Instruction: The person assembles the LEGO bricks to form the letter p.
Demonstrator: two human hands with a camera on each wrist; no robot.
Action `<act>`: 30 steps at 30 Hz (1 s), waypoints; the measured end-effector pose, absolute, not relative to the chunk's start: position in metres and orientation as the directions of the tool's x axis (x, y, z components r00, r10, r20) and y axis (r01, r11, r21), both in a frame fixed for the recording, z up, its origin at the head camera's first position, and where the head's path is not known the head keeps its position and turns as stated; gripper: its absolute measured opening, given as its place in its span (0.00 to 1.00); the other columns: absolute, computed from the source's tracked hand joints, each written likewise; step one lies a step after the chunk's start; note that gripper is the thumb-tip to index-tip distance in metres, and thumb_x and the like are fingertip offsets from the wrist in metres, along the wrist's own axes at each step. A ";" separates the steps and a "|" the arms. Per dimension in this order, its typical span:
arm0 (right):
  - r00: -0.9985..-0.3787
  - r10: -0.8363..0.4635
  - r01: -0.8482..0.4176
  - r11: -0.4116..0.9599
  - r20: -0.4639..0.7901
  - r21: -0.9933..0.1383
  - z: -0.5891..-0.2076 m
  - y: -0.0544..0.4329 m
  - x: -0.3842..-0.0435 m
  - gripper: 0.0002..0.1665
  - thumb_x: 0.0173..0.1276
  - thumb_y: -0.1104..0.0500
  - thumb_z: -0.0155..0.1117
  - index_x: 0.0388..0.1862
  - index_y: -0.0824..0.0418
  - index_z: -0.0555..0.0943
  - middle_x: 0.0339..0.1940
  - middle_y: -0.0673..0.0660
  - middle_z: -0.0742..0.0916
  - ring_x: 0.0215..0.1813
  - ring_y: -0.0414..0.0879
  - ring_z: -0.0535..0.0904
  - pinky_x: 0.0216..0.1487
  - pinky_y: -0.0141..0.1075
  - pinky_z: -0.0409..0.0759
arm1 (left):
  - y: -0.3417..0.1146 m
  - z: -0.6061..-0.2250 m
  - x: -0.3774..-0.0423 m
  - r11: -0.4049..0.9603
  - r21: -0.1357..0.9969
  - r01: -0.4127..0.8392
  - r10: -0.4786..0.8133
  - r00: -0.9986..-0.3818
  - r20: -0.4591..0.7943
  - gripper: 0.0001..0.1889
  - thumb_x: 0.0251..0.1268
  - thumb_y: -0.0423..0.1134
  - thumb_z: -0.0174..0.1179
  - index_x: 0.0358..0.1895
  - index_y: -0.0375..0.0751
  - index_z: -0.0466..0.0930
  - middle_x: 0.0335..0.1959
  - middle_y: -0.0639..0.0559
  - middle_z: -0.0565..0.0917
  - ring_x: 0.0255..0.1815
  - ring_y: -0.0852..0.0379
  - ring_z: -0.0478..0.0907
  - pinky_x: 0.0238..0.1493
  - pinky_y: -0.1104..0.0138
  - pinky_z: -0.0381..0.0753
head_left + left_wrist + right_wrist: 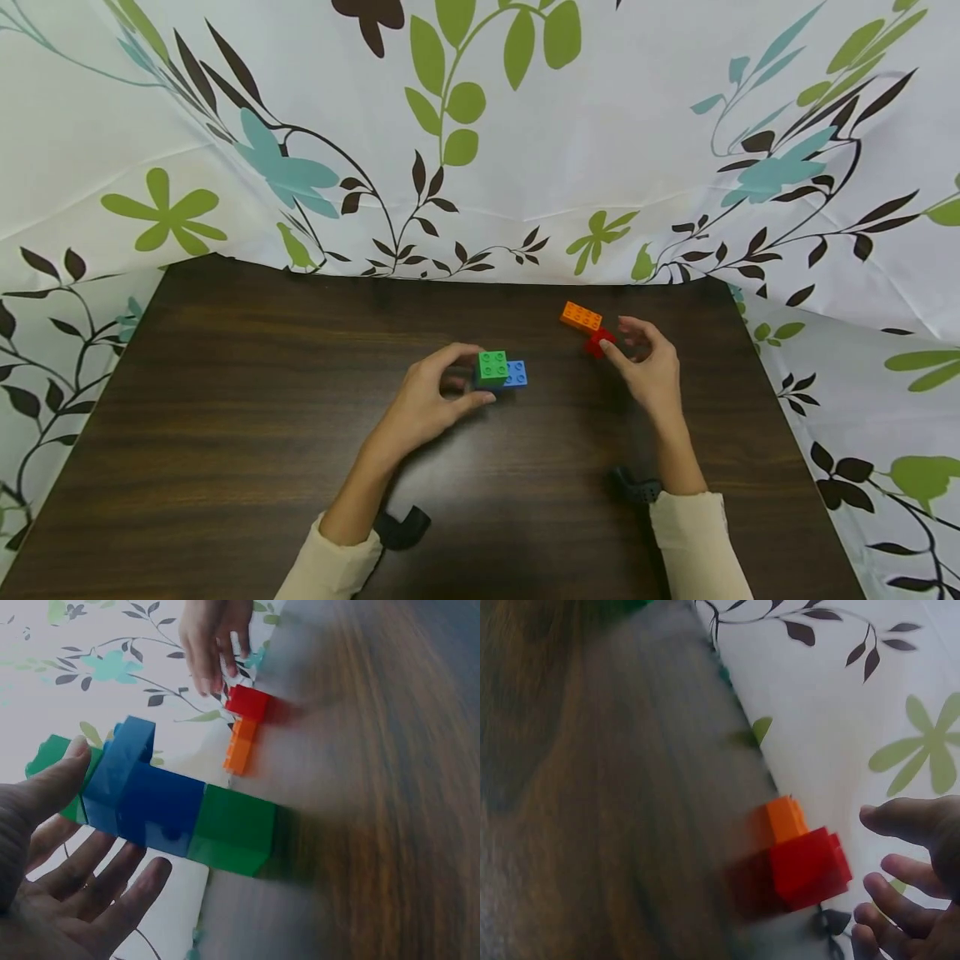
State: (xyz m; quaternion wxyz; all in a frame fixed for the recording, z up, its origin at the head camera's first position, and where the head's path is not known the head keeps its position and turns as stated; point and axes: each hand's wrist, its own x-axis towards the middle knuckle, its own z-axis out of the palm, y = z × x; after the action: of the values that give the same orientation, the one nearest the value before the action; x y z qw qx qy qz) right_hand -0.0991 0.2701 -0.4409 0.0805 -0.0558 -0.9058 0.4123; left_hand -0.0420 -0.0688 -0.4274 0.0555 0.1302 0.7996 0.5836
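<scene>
In the head view a stack of toy building bricks stands at mid-table, its green top brick above a blue brick that juts out to the right. The left wrist view shows more of it: blue bricks between two green ones, with the lower green brick at the table. My left hand surrounds the stack, thumb on the near side and fingers beyond, with a small gap at the thumb. Farther right, my right hand hovers by a red brick, fingers loose and apart from it. An orange brick adjoins the red one.
The dark wood table ends at a white cloth with printed leaves and flowers, behind and along both sides. Black curved pieces sit at both wrists, close to the tabletop.
</scene>
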 end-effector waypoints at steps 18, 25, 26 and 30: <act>-0.986 0.158 0.068 0.686 0.057 -0.725 -0.462 0.277 -0.106 0.24 0.72 0.57 0.77 0.62 0.65 0.83 0.54 0.69 0.89 0.52 0.59 0.83 0.35 0.18 0.72 | -0.057 -0.432 -0.051 0.239 0.949 0.207 0.247 -0.958 0.146 0.25 0.60 0.27 0.78 0.61 0.40 0.84 0.55 0.41 0.88 0.59 0.44 0.87 0.53 0.62 0.92; -0.988 0.150 0.074 0.700 0.046 -0.711 -0.460 0.279 -0.106 0.23 0.73 0.54 0.76 0.60 0.64 0.85 0.50 0.69 0.89 0.47 0.58 0.83 0.34 0.20 0.73 | -0.054 -0.430 -0.054 0.261 0.946 0.191 0.223 -0.966 0.133 0.24 0.61 0.30 0.78 0.61 0.41 0.86 0.55 0.41 0.88 0.60 0.44 0.88 0.52 0.61 0.92; -0.988 0.149 0.073 0.701 0.046 -0.709 -0.460 0.279 -0.105 0.22 0.73 0.54 0.76 0.60 0.64 0.85 0.50 0.69 0.89 0.46 0.57 0.83 0.34 0.21 0.74 | -0.054 -0.430 -0.055 0.262 0.947 0.188 0.221 -0.967 0.130 0.24 0.61 0.30 0.78 0.61 0.41 0.86 0.55 0.41 0.88 0.60 0.44 0.88 0.52 0.61 0.92; -0.989 0.141 0.063 0.703 0.052 -0.708 -0.458 0.279 -0.104 0.21 0.74 0.54 0.75 0.60 0.63 0.86 0.49 0.67 0.89 0.44 0.52 0.81 0.35 0.21 0.74 | -0.053 -0.430 -0.056 0.288 0.940 0.183 0.211 -0.970 0.125 0.23 0.61 0.32 0.79 0.60 0.42 0.86 0.55 0.41 0.89 0.60 0.44 0.88 0.51 0.61 0.92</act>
State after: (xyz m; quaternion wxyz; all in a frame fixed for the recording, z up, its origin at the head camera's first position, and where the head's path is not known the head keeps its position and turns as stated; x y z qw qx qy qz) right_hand -0.1045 0.2791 -0.4580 0.0512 -0.0555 -0.9214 0.3813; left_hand -0.0558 -0.0529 -0.4297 0.0118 0.1229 0.8024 0.5839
